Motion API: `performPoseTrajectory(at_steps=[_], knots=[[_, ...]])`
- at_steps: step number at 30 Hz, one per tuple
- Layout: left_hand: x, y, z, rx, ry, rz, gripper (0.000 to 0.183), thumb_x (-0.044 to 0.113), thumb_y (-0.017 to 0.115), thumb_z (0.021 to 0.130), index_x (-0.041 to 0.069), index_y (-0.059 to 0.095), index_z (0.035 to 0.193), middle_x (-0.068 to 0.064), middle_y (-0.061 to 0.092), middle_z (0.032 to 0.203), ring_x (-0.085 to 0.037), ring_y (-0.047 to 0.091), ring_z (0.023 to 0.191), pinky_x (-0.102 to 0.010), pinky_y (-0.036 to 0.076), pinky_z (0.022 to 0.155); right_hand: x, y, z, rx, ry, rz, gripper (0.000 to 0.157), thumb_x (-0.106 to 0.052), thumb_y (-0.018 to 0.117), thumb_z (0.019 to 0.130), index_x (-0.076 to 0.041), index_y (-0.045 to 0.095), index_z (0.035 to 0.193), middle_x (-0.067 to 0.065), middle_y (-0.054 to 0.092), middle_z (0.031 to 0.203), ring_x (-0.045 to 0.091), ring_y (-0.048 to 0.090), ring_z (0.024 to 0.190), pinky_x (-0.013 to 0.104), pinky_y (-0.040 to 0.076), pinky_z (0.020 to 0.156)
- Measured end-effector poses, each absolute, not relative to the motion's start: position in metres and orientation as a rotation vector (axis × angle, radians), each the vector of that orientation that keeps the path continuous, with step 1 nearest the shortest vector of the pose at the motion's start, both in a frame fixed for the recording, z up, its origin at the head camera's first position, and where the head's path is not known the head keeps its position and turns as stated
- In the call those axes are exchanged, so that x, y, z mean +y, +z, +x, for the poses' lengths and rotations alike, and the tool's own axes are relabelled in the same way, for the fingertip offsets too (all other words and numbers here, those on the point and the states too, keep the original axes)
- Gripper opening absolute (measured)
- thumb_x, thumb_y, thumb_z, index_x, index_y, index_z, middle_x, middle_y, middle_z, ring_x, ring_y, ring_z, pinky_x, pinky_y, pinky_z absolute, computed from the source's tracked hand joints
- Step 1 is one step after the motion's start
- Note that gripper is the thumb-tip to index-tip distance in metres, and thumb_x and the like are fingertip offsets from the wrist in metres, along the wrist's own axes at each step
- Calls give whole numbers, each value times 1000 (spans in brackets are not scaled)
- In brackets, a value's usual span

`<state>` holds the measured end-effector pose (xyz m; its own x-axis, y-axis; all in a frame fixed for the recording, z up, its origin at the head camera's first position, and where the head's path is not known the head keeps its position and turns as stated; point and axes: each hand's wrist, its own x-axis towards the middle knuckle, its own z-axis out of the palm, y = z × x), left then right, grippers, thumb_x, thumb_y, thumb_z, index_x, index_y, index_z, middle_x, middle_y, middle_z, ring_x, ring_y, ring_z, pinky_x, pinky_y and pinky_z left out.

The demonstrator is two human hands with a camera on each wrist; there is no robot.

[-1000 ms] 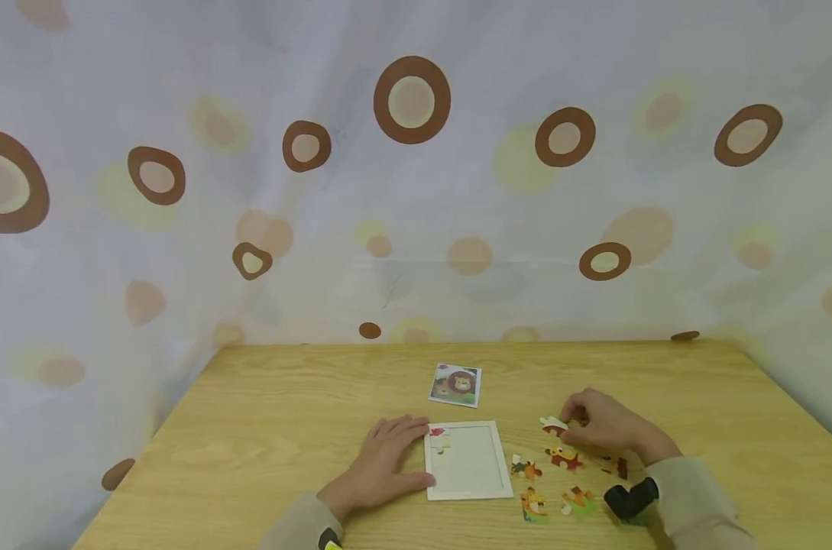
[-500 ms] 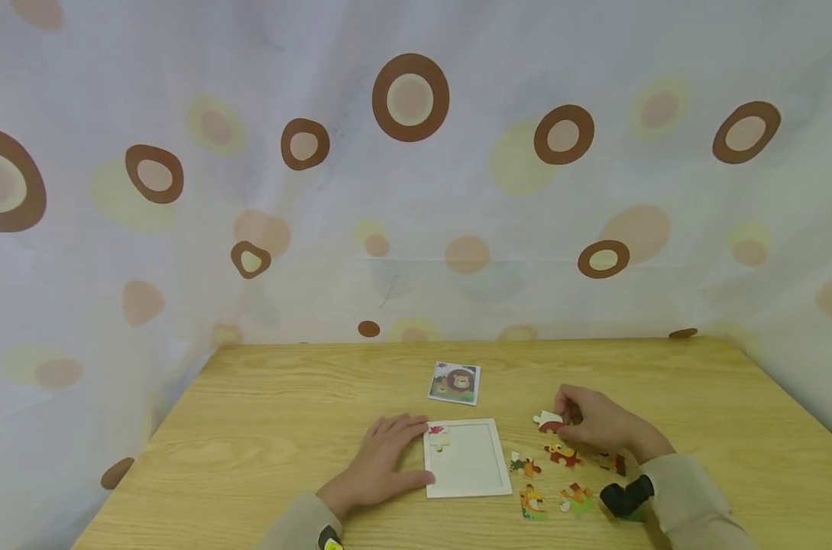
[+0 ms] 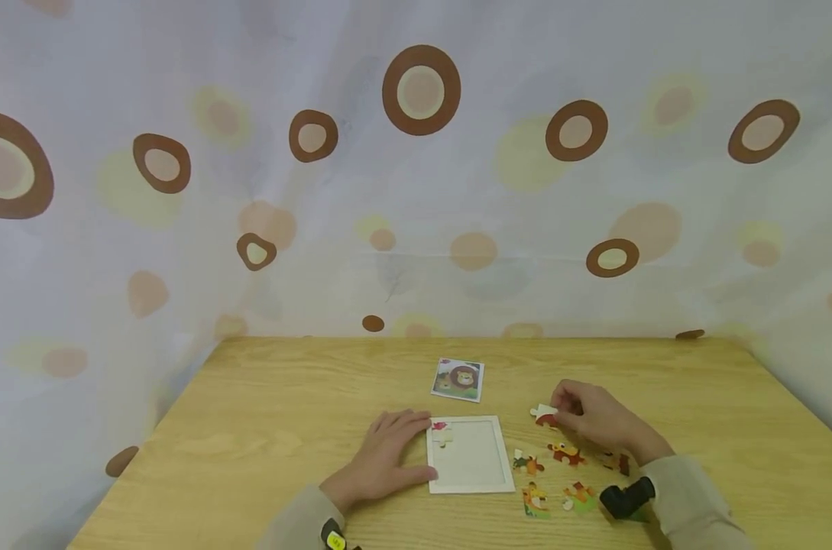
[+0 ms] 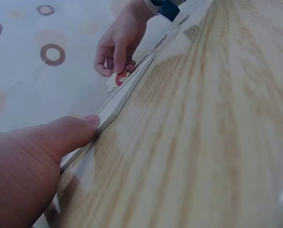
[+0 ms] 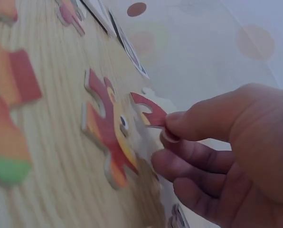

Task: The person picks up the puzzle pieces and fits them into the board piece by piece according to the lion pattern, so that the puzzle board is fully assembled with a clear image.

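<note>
"Your pale wood-grain table (image 3: 285,412) holds the square white frame (image 3: 474,458); it's nearer your left hand (image 3: 383,462), which lies spread at its left edge."

"Your right hand (image 3: 597,416), right of the frame, pinches the flat cream-and-red jigsaw piece (image 3: 544,417); its knob (image 3: 535,412) points left, frameward."

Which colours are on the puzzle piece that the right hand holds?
The held puzzle piece is mainly cream and dark red, showing best in the head view.
</note>
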<state>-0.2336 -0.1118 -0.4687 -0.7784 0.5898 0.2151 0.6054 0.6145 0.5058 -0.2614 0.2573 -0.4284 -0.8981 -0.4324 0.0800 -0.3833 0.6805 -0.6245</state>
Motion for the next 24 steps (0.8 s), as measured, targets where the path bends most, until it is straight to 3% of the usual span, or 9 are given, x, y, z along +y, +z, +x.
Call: performPoseTrajectory(at_steps=[12, 18, 24], knots=[[-114, -467, -236, -2822, -879, -1026, 72, 52, 66, 85, 10, 48, 141, -3, 43, 149, -32, 33, 140, -59, 15, 116, 231, -431, -262, 2726, -1242, -817, 3, -10, 59, 95, -9, 60, 98, 2, 58, 81, 5, 51, 65, 23, 47, 58], [-113, -468, -236, -2819, -899, -1026, 70, 50, 67, 85, 11, 48, 140, -3, 44, 149, -32, 33, 140, -59, 15, 116, 215, -432, -261, 2701, -1265, -947, 11, -10, 59, 96, -7, 64, 105, 1, 63, 81, 3, 52, 64, 22, 48, 58], [-113, -468, -236, -2826, -889, -1028, 71, 51, 66, 85, 10, 47, 141, -3, 43, 149, -31, 33, 140, -59, 16, 116, 201, -434, -264, 2697, -1233, -952, 12, -15, 61, 95, -13, 69, 104, -2, 64, 85, 4, 55, 69, 22, 50, 62]])
